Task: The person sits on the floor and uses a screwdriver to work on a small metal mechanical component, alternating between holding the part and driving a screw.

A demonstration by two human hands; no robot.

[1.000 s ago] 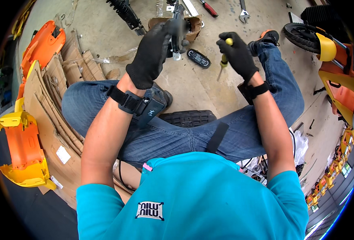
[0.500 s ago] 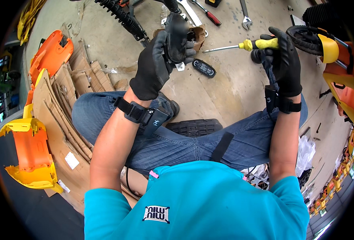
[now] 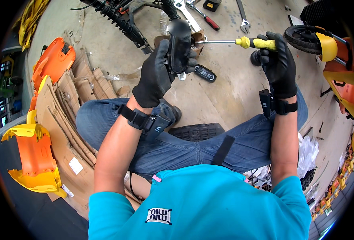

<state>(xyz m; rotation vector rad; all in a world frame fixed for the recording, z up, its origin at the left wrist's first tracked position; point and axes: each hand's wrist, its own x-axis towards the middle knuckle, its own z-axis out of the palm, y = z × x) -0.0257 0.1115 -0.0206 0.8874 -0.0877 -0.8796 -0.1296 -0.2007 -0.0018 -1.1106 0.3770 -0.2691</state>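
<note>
My left hand (image 3: 153, 74), in a black glove, is closed around an oval black plastic housing (image 3: 179, 50), held upright above the floor. In my gloved right hand (image 3: 280, 66) is a screwdriver (image 3: 247, 43) with a yellow and black handle. Its shaft points left, and the tip ends beside the housing's right edge; whether they touch I cannot tell. On the floor just right of my left hand lies a small black oval digital display (image 3: 205, 73). An open cardboard box (image 3: 199, 48) sits partly hidden behind the housing.
Beyond my hands lie a red-handled ratchet (image 3: 211, 23), an adjustable wrench (image 3: 245, 26) and a frame with black spring shocks (image 3: 123, 26). Flattened cardboard (image 3: 59, 120) and orange and yellow shells (image 3: 35, 154) are at left. A small wheeled vehicle (image 3: 343, 76) stands at right.
The screwdriver has moved left and up, bringing its tip up to the housing. My left hand has turned the housing slightly and shifted it a little right and down.
</note>
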